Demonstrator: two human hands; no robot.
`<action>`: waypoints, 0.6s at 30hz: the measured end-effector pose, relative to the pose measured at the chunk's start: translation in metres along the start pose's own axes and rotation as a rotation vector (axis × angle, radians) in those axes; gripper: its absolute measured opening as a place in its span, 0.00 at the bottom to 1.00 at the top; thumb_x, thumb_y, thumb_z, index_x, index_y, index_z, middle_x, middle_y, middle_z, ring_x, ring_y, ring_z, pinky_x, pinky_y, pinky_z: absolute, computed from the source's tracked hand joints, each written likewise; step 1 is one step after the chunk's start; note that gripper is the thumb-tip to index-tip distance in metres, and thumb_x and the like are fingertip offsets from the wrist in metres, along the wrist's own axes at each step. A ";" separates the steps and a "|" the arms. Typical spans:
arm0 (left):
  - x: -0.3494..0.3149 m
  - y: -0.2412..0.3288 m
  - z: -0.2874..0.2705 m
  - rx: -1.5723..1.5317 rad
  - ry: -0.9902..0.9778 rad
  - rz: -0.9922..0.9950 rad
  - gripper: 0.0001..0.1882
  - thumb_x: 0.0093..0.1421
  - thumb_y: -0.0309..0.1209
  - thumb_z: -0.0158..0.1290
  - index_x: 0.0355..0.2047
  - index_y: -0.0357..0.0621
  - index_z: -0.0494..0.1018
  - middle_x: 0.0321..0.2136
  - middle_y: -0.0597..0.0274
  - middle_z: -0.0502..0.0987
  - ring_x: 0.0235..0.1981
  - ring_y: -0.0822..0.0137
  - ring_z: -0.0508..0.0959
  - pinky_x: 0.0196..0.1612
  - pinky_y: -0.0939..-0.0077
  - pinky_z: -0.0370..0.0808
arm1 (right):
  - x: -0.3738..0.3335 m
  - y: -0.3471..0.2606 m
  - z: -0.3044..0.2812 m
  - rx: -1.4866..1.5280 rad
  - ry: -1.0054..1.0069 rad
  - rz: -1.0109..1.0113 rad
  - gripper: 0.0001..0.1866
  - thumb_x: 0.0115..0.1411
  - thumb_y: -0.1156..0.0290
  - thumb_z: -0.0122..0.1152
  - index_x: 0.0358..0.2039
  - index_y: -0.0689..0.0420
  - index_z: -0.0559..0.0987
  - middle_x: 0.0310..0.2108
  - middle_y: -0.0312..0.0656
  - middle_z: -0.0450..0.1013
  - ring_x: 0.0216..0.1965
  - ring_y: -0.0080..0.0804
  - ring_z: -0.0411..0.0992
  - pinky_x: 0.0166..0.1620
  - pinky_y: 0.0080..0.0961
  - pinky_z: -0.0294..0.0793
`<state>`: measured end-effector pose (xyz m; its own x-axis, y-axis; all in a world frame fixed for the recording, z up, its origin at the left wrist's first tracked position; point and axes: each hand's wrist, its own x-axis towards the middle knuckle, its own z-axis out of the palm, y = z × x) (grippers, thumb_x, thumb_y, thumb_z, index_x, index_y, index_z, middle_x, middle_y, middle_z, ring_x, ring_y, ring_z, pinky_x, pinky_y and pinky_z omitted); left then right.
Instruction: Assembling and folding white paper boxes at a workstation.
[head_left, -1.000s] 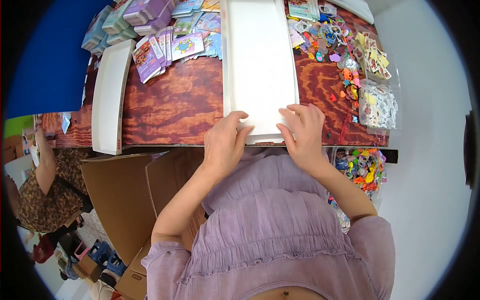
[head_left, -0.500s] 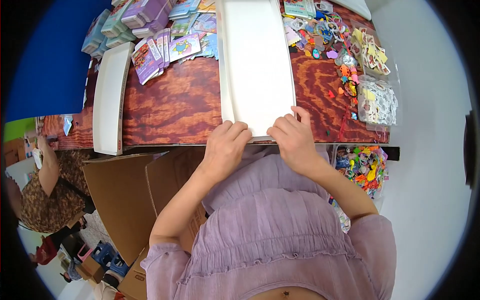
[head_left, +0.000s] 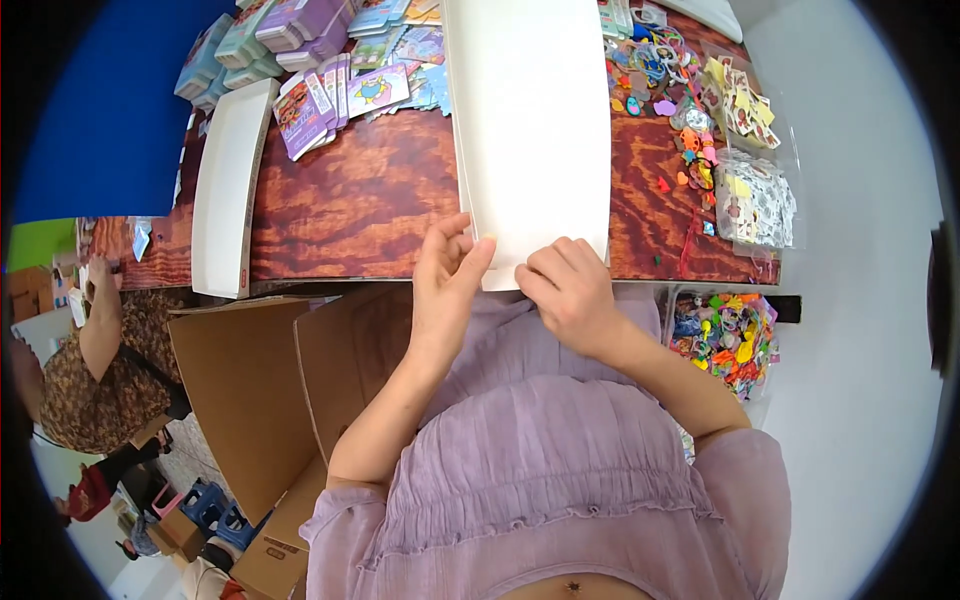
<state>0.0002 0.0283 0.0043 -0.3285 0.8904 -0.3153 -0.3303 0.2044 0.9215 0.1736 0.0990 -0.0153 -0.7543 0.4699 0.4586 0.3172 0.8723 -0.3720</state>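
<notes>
A long white shallow cardboard box (head_left: 540, 130) lies lengthwise on the table in front of me, its near end just past the table edge. My right hand (head_left: 572, 295) is closed over the near end wall, fingertips curled inside the rim. At the near left corner, my left hand (head_left: 448, 285) is turned up with thumb and fingers apart. Its thumb is beside the corner, and its fingers lie along the outside of the left wall.
Another white box (head_left: 228, 190) stands at the left edge. Purple and green card packs (head_left: 300, 25) and loose cards (head_left: 378, 90) lie beyond it. Small colourful trinkets (head_left: 690, 140) and a clear bag of stickers (head_left: 755, 205) are right; an open brown carton (head_left: 240, 390) is below. Another person (head_left: 110, 370) is far left.
My left hand has let go of the near rim and opened by the corner. My right hand has shifted slightly left along the end. The box has moved a little right and nearer.
</notes>
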 end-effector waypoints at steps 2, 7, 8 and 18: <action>0.001 0.000 0.004 -0.060 0.004 -0.113 0.19 0.71 0.28 0.53 0.58 0.35 0.64 0.43 0.60 0.77 0.41 0.76 0.76 0.47 0.77 0.74 | 0.006 -0.009 -0.002 0.102 0.036 0.051 0.10 0.47 0.82 0.60 0.33 0.59 0.80 0.30 0.41 0.69 0.33 0.40 0.69 0.35 0.36 0.67; -0.006 -0.017 0.019 -0.013 0.057 0.041 0.08 0.73 0.29 0.49 0.47 0.38 0.66 0.38 0.64 0.72 0.37 0.77 0.73 0.42 0.78 0.74 | 0.011 -0.019 0.002 0.407 -0.018 0.303 0.13 0.46 0.87 0.57 0.33 0.61 0.80 0.32 0.44 0.69 0.36 0.45 0.69 0.38 0.41 0.69; -0.006 -0.017 0.019 0.062 0.083 0.101 0.07 0.74 0.29 0.48 0.46 0.37 0.67 0.38 0.64 0.72 0.37 0.77 0.73 0.40 0.77 0.74 | 0.013 -0.021 0.001 0.471 -0.035 0.355 0.14 0.46 0.88 0.55 0.34 0.62 0.79 0.32 0.44 0.69 0.37 0.47 0.69 0.40 0.42 0.69; -0.007 -0.030 0.017 0.255 0.236 0.301 0.11 0.77 0.33 0.43 0.43 0.38 0.71 0.28 0.64 0.73 0.30 0.75 0.70 0.34 0.74 0.71 | 0.019 -0.027 0.002 0.417 -0.122 0.315 0.14 0.46 0.88 0.52 0.31 0.59 0.79 0.32 0.42 0.67 0.40 0.44 0.67 0.43 0.38 0.63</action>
<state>0.0275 0.0231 -0.0169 -0.5784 0.8147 -0.0411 0.0293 0.0712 0.9970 0.1500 0.0840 0.0021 -0.7286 0.6594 0.1853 0.3021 0.5522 -0.7770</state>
